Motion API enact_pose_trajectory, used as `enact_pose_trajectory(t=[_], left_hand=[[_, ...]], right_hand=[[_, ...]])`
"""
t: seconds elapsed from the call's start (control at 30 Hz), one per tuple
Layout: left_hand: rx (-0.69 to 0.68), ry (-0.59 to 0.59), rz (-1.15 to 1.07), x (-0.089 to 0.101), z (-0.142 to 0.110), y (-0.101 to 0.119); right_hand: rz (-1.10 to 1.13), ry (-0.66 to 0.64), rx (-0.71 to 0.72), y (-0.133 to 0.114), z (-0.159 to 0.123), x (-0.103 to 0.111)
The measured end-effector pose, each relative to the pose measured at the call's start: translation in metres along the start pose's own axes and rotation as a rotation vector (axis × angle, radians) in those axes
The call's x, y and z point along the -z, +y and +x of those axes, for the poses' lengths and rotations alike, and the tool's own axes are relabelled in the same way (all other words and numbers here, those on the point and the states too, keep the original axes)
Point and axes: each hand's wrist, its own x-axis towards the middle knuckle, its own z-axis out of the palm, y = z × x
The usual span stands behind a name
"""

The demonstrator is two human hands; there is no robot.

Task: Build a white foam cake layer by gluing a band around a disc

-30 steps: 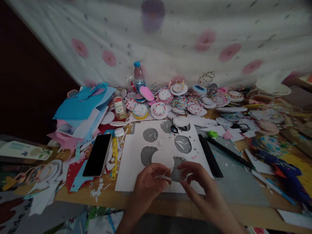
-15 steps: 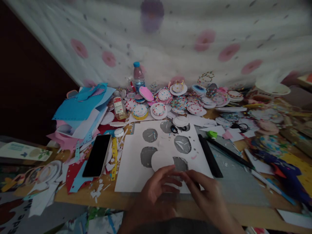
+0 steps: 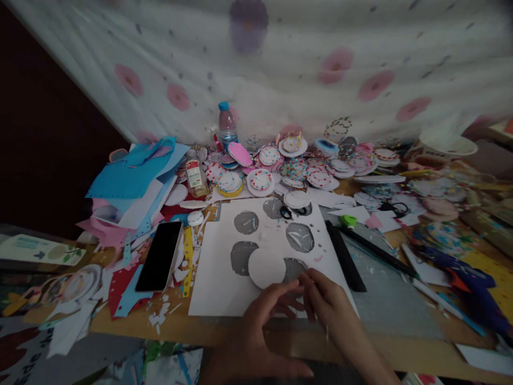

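A white sheet of paper (image 3: 214, 283) with several round holes cut in it lies in front of me. On its lower half rests a white paper disc (image 3: 266, 266), partly over two of the holes. My left hand (image 3: 264, 331) is just below the disc, fingers stretched and thumb spread wide. My right hand (image 3: 326, 299) is closed, its fingertips bunched against or very near the left fingertips. Whatever it may pinch is too small to make out. Small black-handled scissors (image 3: 286, 212) lie at the sheet's top.
Left of the sheet are a phone (image 3: 159, 256) and paper scraps. Stacks of decorated discs (image 3: 260, 181), a bottle (image 3: 227, 128) and a glue bottle (image 3: 196, 176) line the back. To the right lie a black bar (image 3: 347, 256), a cutting mat (image 3: 396, 305) and a blue glue gun (image 3: 465, 272).
My left hand has opened, its thumb swinging down and away from the fingers. The right hand has drawn slightly up, with fingers more curled. More of the disc now shows.
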Motion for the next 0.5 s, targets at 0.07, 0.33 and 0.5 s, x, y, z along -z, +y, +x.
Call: enact_pose_trajectory(t=[0.07, 0.33, 0.5], left_hand=[[-0.034, 0.019, -0.044, 0.002, 0.001, -0.001], [0.012, 0.035, 0.036, 0.001, -0.005, -0.004], [0.027, 0.118, 0.023, -0.009, -0.002, 0.0]], right_hand=[[0.014, -0.034, -0.01, -0.001, -0.001, 0.001], [-0.128, -0.047, -0.059, 0.005, 0.005, 0.0], [-0.236, -0.039, -0.074, 0.006, 0.008, -0.002]])
